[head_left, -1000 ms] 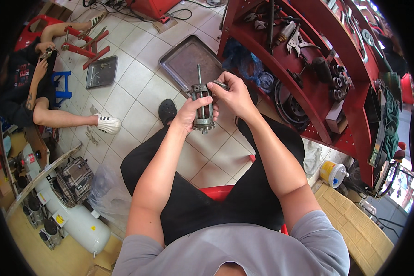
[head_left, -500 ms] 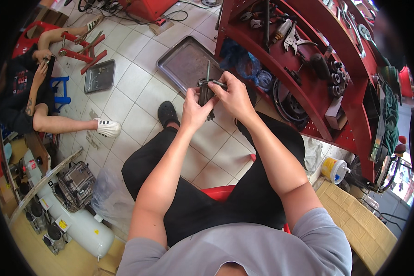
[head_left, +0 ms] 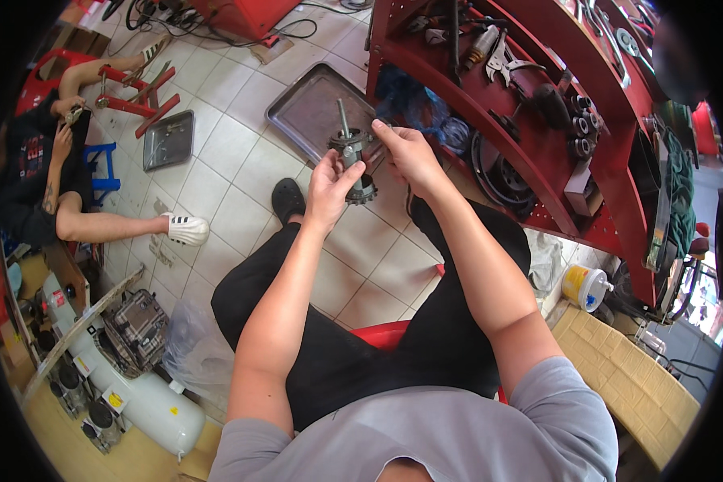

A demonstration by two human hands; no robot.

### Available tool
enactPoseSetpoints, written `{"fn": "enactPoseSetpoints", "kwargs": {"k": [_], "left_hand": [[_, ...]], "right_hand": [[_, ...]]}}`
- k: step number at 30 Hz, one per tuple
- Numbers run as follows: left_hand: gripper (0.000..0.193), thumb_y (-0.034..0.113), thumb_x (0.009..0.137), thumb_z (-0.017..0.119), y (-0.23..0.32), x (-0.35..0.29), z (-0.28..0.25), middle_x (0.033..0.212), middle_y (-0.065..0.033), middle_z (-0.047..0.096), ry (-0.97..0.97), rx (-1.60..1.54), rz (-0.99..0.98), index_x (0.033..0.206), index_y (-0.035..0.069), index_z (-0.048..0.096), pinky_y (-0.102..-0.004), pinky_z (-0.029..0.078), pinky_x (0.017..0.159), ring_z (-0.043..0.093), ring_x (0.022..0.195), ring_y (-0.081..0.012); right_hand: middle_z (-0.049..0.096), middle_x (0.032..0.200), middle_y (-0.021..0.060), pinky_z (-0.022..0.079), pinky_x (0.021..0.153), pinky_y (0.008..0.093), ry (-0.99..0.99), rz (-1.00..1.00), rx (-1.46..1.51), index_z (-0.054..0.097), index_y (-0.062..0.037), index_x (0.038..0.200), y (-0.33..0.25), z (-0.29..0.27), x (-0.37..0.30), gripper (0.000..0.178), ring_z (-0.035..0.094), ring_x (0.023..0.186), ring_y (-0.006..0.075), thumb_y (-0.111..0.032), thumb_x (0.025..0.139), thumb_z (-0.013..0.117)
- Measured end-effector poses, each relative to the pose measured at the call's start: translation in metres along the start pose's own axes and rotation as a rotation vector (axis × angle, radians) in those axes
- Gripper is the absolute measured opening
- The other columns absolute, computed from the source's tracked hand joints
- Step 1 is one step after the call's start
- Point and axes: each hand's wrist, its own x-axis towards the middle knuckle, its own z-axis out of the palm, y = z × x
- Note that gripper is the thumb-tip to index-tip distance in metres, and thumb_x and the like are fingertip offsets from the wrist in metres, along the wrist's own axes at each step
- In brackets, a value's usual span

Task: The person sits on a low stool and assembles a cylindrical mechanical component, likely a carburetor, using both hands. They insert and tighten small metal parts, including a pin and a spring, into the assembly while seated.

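A dark metal gear assembly (head_left: 350, 151) stands nearly upright over the tiled floor, in front of my knees. It has a thin shaft rising from its top, a round flange below that and a toothed rim at the bottom. My left hand (head_left: 329, 191) is wrapped round its middle, the thumb lying across the front. Close to its right side is my right hand (head_left: 410, 157), the thumb and fingers drawn together by the flange. What sits between those fingertips, if anything, is too small to make out. A metal tray (head_left: 297, 104) lies on the floor just beyond.
On the right stands a red tool rack (head_left: 490, 104) with pliers and sockets. A seated person (head_left: 44, 161) at far left handles a small part near a red stand (head_left: 145, 92) and a smaller tray (head_left: 169, 143). A white tank (head_left: 157, 414) lies lower left.
The gear assembly has turned, so its flange and toothed rim show more. My right hand has shifted slightly right, away from its top; the rod-like piece by its fingers no longer shows.
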Motion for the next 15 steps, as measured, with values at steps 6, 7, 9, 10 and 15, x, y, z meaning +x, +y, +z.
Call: {"fn": "enactPoseSetpoints", "kwargs": {"k": [6,7,9,10,15], "left_hand": [[0.025,0.025,0.095,0.055,0.007,-0.005,0.001,0.093,-0.0064,0.065,0.04,-0.133,-0.155,0.107,0.003,0.058,-0.0263,0.052,0.064,0.063,0.076,-0.0121],[0.025,0.025,0.095,0.054,0.006,-0.004,0.0,0.091,-0.0063,0.065,0.059,-0.114,-0.149,0.105,0.003,0.059,-0.0264,0.052,0.062,0.063,0.074,-0.0121],[0.025,0.026,0.096,0.054,0.003,-0.003,-0.001,0.086,-0.0062,0.066,0.099,-0.076,-0.133,0.103,0.002,0.061,-0.0264,0.051,0.058,0.063,0.068,-0.0122],[0.025,0.025,0.095,0.054,0.003,-0.004,-0.002,0.084,-0.0056,0.066,0.095,-0.044,-0.141,0.101,0.002,0.062,-0.0264,0.051,0.058,0.062,0.067,-0.0119],[0.021,0.021,0.094,0.057,-0.004,-0.002,-0.004,0.079,-0.0004,0.065,0.075,0.002,-0.116,0.097,0.003,0.065,-0.0262,0.049,0.06,0.06,0.067,-0.0093]], "right_hand": [[0.05,0.053,0.0019,0.034,0.041,0.0266,-0.014,-0.05,-0.043,0.059,-0.0008,0.075,0.004,0.007,-0.001,0.047,0.043,0.046,0.0075,-0.044,0.091,0.058],[0.051,0.055,0.0026,0.036,0.044,0.0268,-0.006,-0.086,-0.077,0.059,-0.0005,0.074,0.007,0.01,-0.001,0.047,0.046,0.049,0.0076,-0.044,0.092,0.058],[0.054,0.058,0.0034,0.039,0.048,0.0274,-0.031,-0.153,-0.13,0.06,-0.0001,0.073,0.012,0.012,0.0,0.046,0.049,0.055,0.0081,-0.042,0.092,0.057],[0.056,0.059,0.0036,0.04,0.049,0.0278,-0.065,-0.184,-0.149,0.06,0.0,0.073,0.014,0.013,0.001,0.046,0.05,0.057,0.0084,-0.041,0.093,0.057],[0.061,0.063,0.0042,0.047,0.056,0.0284,-0.082,-0.303,-0.334,0.06,-0.0016,0.071,0.013,0.014,-0.007,0.042,0.057,0.06,0.0105,-0.034,0.096,0.054]]}}
